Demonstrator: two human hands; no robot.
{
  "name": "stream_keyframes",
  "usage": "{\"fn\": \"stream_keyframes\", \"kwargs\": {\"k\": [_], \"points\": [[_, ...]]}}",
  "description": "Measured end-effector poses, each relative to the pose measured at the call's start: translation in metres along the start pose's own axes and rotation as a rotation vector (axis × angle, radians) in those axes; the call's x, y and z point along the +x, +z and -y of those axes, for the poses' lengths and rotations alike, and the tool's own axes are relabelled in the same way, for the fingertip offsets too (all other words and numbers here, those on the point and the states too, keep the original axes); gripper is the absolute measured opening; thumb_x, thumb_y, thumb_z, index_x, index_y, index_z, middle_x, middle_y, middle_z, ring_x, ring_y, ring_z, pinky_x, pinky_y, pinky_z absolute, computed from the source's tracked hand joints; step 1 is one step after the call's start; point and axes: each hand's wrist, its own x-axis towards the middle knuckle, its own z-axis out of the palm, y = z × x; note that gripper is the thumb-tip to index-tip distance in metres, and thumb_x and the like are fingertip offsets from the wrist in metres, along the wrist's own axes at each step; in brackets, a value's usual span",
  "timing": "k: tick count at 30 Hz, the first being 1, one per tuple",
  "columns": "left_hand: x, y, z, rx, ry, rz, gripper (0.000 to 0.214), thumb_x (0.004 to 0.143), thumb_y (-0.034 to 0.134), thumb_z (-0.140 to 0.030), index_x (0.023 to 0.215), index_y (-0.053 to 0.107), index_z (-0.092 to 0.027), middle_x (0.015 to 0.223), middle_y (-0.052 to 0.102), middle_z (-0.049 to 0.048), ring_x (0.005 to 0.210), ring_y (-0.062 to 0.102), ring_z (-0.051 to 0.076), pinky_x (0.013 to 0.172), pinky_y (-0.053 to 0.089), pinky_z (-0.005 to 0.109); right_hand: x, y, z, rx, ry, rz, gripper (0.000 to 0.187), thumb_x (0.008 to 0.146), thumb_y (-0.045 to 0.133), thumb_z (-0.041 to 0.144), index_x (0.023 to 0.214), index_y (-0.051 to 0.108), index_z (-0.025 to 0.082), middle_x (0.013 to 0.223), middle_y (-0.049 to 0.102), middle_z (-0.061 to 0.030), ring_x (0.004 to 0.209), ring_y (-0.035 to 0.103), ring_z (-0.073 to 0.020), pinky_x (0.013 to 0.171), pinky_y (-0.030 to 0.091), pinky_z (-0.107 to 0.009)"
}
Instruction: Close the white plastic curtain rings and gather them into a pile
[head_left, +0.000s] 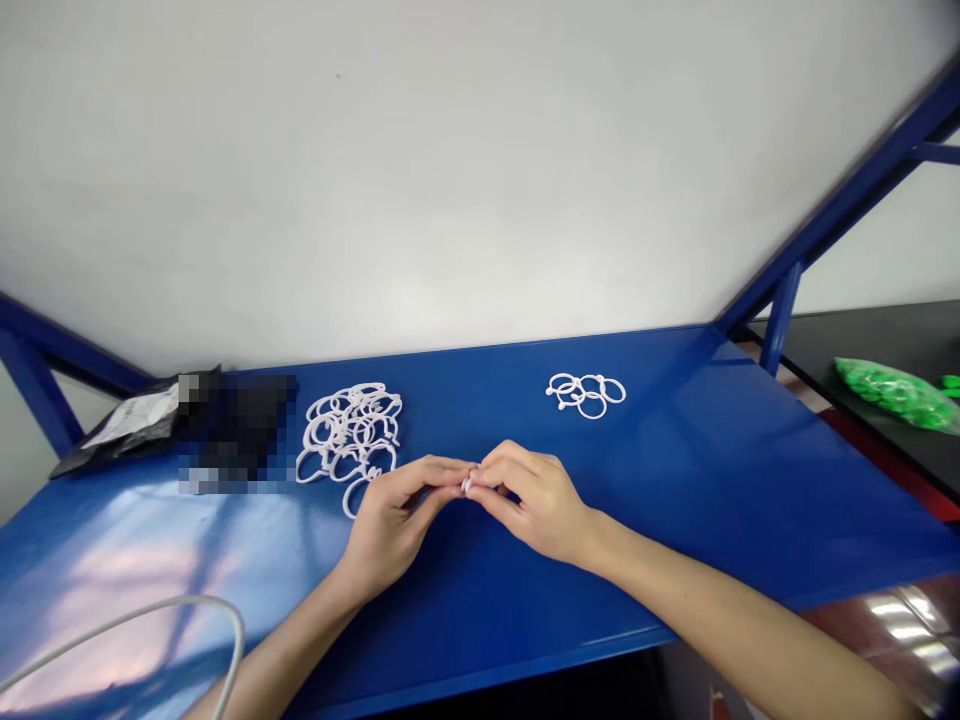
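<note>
My left hand (397,515) and my right hand (532,495) meet fingertip to fingertip over the blue table (712,470). Both pinch a small white ring (468,484), of which only a bit shows between the fingers. A heap of several white plastic rings (351,432) lies just left of my left hand. A smaller group of several white rings (586,393) lies farther back, beyond my right hand.
A black packet with a white label (135,420) lies at the table's back left, beside a blurred patch. A white cable (150,625) curves across the near left. A bag of green parts (896,393) sits on a dark surface to the right. Blue frame struts (847,200) rise at both sides.
</note>
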Motion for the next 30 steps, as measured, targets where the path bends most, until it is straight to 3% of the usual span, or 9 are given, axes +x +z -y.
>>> {"fn": "stream_keyframes", "kwargs": {"k": [5, 12, 24, 27, 30], "points": [[-0.002, 0.003, 0.001, -0.025, 0.002, -0.039, 0.010, 0.094, 0.069, -0.024, 0.091, 0.078, -0.024, 0.096, 0.081, 0.0053, 0.086, 0.077, 0.019, 0.076, 0.064, 0.028, -0.001, 0.002, 0.001, -0.068, -0.069, -0.044, 0.022, 0.105, 0.057, 0.030, 0.090, 0.071, 0.021, 0.088, 0.074, -0.0027, 0.074, 0.070, -0.0117, 0.069, 0.057, -0.023], [-0.007, 0.010, -0.001, -0.154, -0.018, -0.086, 0.014, 0.094, 0.068, -0.026, 0.082, 0.072, -0.020, 0.081, 0.074, 0.0029, 0.066, 0.069, 0.013, 0.060, 0.059, 0.023, -0.005, 0.007, 0.013, -0.023, -0.089, -0.128, 0.016, 0.103, 0.059, 0.022, 0.093, 0.070, 0.020, 0.089, 0.074, -0.0041, 0.077, 0.071, -0.0118, 0.071, 0.059, -0.023], [-0.007, 0.008, 0.004, -0.044, 0.083, -0.058, 0.020, 0.095, 0.063, -0.013, 0.078, 0.069, -0.021, 0.078, 0.074, -0.0005, 0.063, 0.068, 0.011, 0.060, 0.057, 0.021, -0.010, 0.009, 0.014, -0.228, -0.166, -0.090, 0.016, 0.105, 0.055, 0.019, 0.097, 0.070, 0.018, 0.089, 0.075, -0.0029, 0.074, 0.071, -0.0122, 0.064, 0.053, -0.023], [0.001, 0.004, 0.006, 0.101, 0.100, 0.006, 0.014, 0.096, 0.063, -0.020, 0.086, 0.072, -0.022, 0.087, 0.077, 0.0017, 0.067, 0.070, 0.013, 0.063, 0.058, 0.024, -0.006, 0.010, 0.002, -0.222, -0.098, -0.063, 0.024, 0.107, 0.052, 0.026, 0.092, 0.069, 0.018, 0.088, 0.074, -0.0034, 0.073, 0.071, -0.0118, 0.068, 0.053, -0.022], [0.021, -0.009, 0.011, 0.470, 0.147, -0.054, 0.019, 0.096, 0.064, -0.033, 0.109, 0.075, -0.023, 0.108, 0.078, 0.0069, 0.093, 0.073, 0.022, 0.085, 0.059, 0.036, 0.003, -0.001, -0.019, -0.332, 0.003, -0.055, 0.025, 0.108, 0.051, 0.032, 0.095, 0.069, 0.019, 0.092, 0.075, -0.0031, 0.079, 0.073, -0.0127, 0.071, 0.052, -0.022]]}}
